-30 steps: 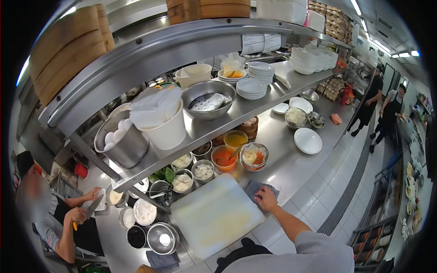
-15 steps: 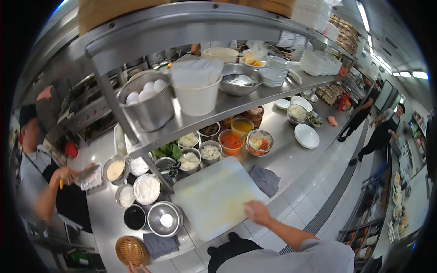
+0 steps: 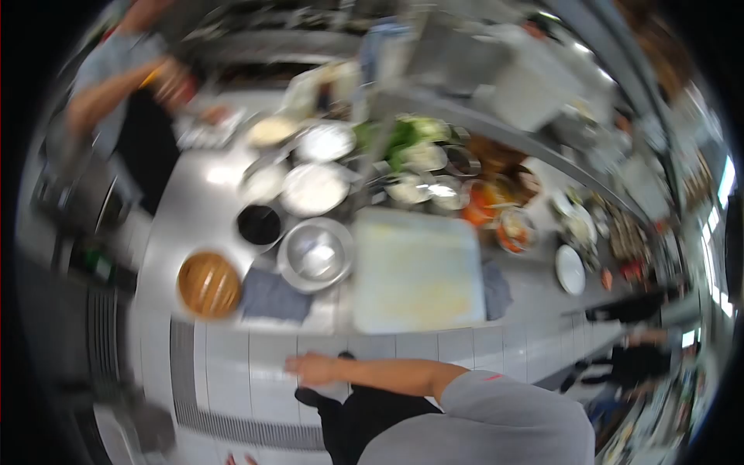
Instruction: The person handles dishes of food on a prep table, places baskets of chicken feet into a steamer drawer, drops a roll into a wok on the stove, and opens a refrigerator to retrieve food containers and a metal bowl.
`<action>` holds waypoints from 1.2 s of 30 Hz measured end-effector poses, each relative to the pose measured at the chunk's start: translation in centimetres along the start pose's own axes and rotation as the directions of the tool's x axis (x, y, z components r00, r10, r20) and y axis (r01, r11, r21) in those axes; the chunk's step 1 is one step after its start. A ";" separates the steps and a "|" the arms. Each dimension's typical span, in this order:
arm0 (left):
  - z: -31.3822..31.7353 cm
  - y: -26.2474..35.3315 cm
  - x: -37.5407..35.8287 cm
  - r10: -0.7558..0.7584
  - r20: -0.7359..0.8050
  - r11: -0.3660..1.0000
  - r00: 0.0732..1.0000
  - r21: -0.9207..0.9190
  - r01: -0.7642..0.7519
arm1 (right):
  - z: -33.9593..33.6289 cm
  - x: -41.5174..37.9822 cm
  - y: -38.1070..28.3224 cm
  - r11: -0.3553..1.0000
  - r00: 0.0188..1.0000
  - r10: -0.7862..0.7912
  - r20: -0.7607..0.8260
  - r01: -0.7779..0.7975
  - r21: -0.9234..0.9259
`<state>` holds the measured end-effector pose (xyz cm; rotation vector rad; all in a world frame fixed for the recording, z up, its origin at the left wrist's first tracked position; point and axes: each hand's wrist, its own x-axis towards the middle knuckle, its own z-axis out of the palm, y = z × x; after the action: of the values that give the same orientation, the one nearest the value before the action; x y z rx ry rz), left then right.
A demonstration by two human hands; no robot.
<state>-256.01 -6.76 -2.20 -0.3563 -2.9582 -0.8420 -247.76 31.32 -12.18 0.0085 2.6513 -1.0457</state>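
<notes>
My right hand (image 3: 311,369) reaches across in front of my body, over the tiled floor, below the counter's front edge. Its fingers look stretched out, though blurred, and I see nothing in them. Of my left hand (image 3: 241,459) only some fingertips show at the bottom edge, apart from each other with nothing visible between them. Nearest on the counter are a round bamboo steamer (image 3: 209,284), a folded grey cloth (image 3: 276,295), a steel mixing bowl (image 3: 316,254) and a white cutting board (image 3: 417,267). Neither hand touches any of them.
Behind the board stand several containers, with leafy greens (image 3: 403,139) and an orange sauce (image 3: 482,203). Bowls of white powder (image 3: 314,188) and a black container (image 3: 260,225) stand left. A steel shelf (image 3: 511,128) overhangs the counter. A co-worker (image 3: 136,101) stands far left.
The view has swung left and down, with blur. My right hand has moved left, away from the cutting board's edge. My left fingertips, earlier at the bamboo steamer's edge, are now apart from it.
</notes>
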 end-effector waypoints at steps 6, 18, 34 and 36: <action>5.8 -4.1 -0.1 -0.060 -0.006 0.970 0.998 -0.238 0.057 | 1.7 4.9 -1.0 0.985 0.988 0.152 -0.002 -0.152 -0.077; 14.4 -22.1 -8.4 -0.470 0.167 0.788 0.867 -0.362 0.497 | 4.3 13.4 6.9 0.950 0.746 0.259 -0.614 -0.311 0.022; 21.4 -37.4 -24.0 -0.663 0.347 0.661 0.664 -0.146 0.736 | -8.6 19.5 36.5 0.565 0.186 0.243 -0.952 -0.825 -0.017; 22.1 -40.0 -28.1 -0.653 0.345 0.678 0.675 -0.132 0.723 | -9.0 18.7 42.5 0.405 0.466 0.032 -0.884 -0.815 -0.415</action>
<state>-237.57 -33.99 -44.50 0.8080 -3.2414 -1.3432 -263.39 66.82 -39.33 1.2804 3.1766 0.7300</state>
